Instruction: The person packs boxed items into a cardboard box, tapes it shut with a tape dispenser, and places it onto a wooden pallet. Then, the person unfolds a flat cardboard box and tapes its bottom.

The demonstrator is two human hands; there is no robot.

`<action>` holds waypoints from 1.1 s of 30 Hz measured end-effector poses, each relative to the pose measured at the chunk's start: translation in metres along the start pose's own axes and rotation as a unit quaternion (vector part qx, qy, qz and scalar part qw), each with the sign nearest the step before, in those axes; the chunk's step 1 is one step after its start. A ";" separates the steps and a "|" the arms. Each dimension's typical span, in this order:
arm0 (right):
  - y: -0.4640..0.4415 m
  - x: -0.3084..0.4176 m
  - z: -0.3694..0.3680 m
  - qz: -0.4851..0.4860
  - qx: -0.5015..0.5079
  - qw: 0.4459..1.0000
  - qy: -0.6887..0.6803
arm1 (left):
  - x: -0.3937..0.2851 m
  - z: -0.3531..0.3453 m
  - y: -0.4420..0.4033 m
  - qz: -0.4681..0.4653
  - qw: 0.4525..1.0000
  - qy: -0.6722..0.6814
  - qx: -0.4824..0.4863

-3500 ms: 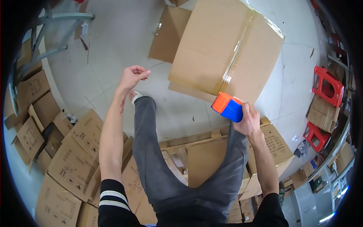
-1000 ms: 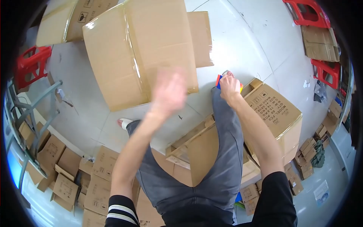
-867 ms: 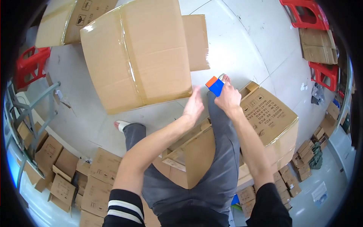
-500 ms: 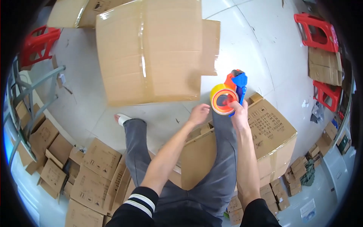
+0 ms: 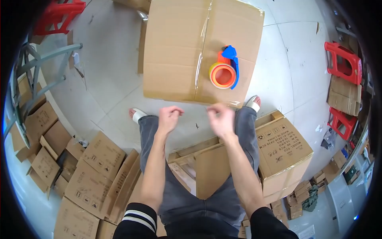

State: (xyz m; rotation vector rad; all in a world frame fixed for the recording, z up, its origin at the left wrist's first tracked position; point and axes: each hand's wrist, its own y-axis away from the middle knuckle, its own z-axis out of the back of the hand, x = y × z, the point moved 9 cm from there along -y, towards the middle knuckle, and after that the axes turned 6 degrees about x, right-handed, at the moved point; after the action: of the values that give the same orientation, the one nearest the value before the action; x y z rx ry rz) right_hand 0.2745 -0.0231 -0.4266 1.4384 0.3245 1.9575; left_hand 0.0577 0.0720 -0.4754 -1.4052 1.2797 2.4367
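A large taped carton [image 5: 175, 47] lies in front of me, with a glossy strip of clear tape along its middle seam. On top of it rests a tape dispenser [image 5: 223, 73], orange and blue with a yellow roll, touched by neither hand. My left hand [image 5: 170, 118] hovers just short of the carton's near edge, fingers curled and nothing visible in them. My right hand [image 5: 221, 120] is close to the same edge, below the dispenser. Its fingers are smeared by motion, and I cannot tell whether they touch the cardboard.
A printed carton [image 5: 284, 145] stands beside my right leg. Folded and open cartons [image 5: 89, 183] crowd the left side. Red stools [image 5: 345, 63] stand at the right, another red stool [image 5: 59, 16] at upper left. A grey metal frame [image 5: 51, 59] juts in from the left.
The tape dispenser has left my right hand and now lies on the carton. The carton appears further right, and the view has shifted. Both hands are now near its close edge.
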 end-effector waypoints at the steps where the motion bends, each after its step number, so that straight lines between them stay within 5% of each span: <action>1: 0.005 0.017 -0.036 0.080 0.100 0.991 0.044 | -0.018 -0.017 -0.007 -0.040 0.994 -0.036 0.091; 4: -0.025 -0.020 -0.074 0.005 0.126 0.989 -0.072 | -0.008 -0.028 -0.033 0.068 0.981 -0.082 0.161; 7: -0.025 -0.112 -0.065 -0.118 -0.026 0.985 -0.126 | 0.087 -0.014 -0.035 0.172 0.974 0.121 -0.082; 8: -0.009 -0.149 -0.048 -0.244 -0.121 0.910 -0.313 | 0.128 -0.005 -0.023 0.230 0.914 0.297 -0.151; 9: 0.019 -0.181 -0.040 -0.354 -0.209 0.775 -0.480 | 0.162 0.008 -0.006 0.279 0.815 0.461 -0.214; 11: 0.054 -0.223 0.020 -0.413 -0.331 0.762 -0.374 | 0.180 0.061 0.018 0.259 0.790 0.417 -0.368; 13: 0.048 -0.179 0.058 -0.354 -0.451 0.738 -0.356 | 0.112 0.085 0.011 0.156 0.800 0.341 -0.468; 14: 0.027 -0.161 0.058 -0.319 -0.408 0.745 -0.421 | 0.082 0.094 0.006 0.103 0.797 0.300 -0.514; 16: -0.015 -0.131 0.049 -0.242 -0.313 0.741 -0.543 | 0.079 0.083 -0.037 0.057 0.813 0.392 -0.426; 19: -0.015 -0.136 0.034 -0.303 -0.430 0.682 -0.509 | 0.042 0.064 -0.052 0.063 0.791 0.437 -0.424; 23: -0.044 -0.179 0.016 -0.209 -0.267 0.697 -0.632 | 0.040 0.041 -0.065 0.100 0.713 0.586 -0.372; 26: -0.044 -0.182 0.010 -0.217 -0.266 0.646 -0.682 | 0.051 0.032 -0.079 0.021 0.689 0.672 -0.270; 30: -0.039 -0.169 -0.002 -0.175 -0.277 0.529 -0.783 | 0.026 0.013 -0.065 0.004 0.674 0.681 -0.287; 33: -0.038 -0.208 0.012 -0.224 -0.298 0.645 -0.667 | 0.028 -0.004 -0.050 0.096 0.673 0.649 -0.341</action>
State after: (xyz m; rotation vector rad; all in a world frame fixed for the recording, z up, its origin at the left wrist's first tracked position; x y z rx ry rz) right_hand 0.3330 -0.1315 -0.5984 1.6671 -0.5622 0.1774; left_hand 0.0648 0.0930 -0.5288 -3.7253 0.3332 1.7941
